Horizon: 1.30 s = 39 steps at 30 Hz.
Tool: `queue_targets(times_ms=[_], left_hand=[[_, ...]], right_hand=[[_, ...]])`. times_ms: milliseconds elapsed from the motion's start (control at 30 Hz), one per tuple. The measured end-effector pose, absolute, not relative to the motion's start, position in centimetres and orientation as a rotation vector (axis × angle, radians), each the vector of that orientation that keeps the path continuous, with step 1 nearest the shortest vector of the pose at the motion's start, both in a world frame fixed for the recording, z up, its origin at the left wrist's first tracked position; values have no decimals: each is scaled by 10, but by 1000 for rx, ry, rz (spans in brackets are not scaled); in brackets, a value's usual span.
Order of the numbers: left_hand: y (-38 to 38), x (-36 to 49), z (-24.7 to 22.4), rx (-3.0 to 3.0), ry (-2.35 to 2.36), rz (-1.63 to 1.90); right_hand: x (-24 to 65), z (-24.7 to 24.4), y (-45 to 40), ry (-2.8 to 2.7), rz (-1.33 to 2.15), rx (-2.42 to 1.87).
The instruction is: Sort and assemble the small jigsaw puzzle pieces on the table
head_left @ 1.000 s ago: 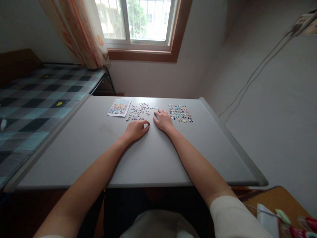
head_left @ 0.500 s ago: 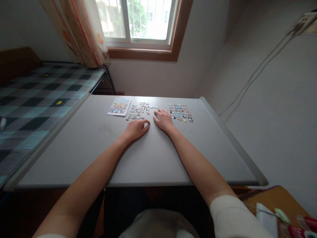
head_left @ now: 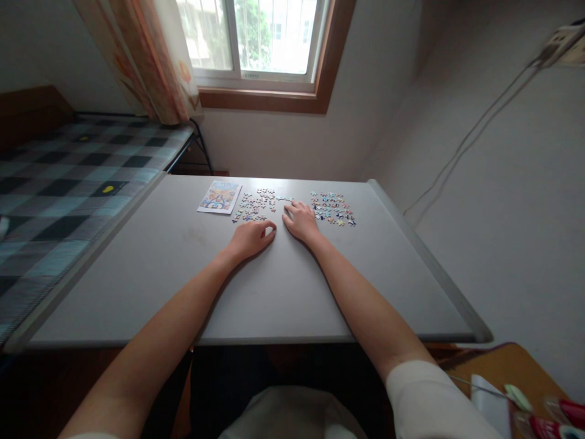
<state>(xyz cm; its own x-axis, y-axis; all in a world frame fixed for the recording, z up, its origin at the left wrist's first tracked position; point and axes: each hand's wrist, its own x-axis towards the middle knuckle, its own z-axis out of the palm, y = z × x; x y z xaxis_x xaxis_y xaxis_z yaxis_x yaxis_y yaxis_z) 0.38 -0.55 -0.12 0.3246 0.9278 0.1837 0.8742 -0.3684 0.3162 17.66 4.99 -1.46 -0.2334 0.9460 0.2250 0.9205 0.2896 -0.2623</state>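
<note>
Small jigsaw pieces lie in two groups at the far part of the table: a left group (head_left: 258, 204) and a right group (head_left: 336, 208). Just in front of the left group rests my left hand (head_left: 252, 238). Its thumb and forefinger curl together at the tips; whatever they may pinch is too small to make out. My right hand (head_left: 301, 219) lies palm down on the tabletop between the groups, fingers a little spread, beside the right group. A short joined row of pieces (head_left: 284, 198) shows just beyond its fingertips. What lies under that palm is hidden.
A printed picture card (head_left: 219, 197) lies left of the pieces on the grey-white table (head_left: 283, 292). Left of the table is a bed with a checked cover (head_left: 91, 177). At lower right, a wooden stool (head_left: 516, 360) carries a white box and red-capped items.
</note>
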Motion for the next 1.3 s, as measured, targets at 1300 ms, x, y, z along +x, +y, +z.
queue_targets(times_ms=[1300], left_hand=[[-6, 5, 1, 2395, 1675, 492]], right_hand=[[178, -15, 51, -2227, 123, -1699]])
